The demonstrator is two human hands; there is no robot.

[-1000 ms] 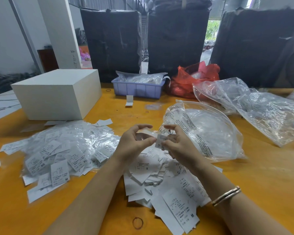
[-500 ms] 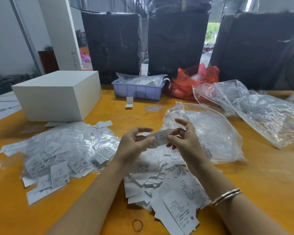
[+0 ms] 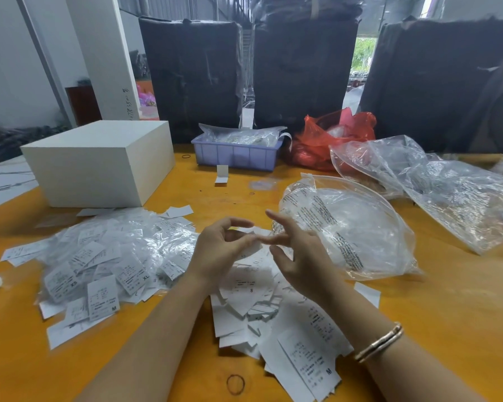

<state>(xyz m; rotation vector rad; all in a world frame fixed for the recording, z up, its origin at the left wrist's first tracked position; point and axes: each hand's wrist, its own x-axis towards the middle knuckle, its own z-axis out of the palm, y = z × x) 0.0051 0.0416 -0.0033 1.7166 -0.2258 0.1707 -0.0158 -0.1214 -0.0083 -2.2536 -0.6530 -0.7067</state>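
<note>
Currently label (image 3: 260, 231) in left hand (image 3: 218, 250), right hand (image 3: 302, 256) beside.

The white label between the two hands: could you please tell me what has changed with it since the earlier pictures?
The right hand has let go of the label and spread its fingers, which at most brush its end; earlier both hands pinched it. The left hand still pinches it above the loose labels. The bagged labels, white box and clear bag lie as before.
</note>
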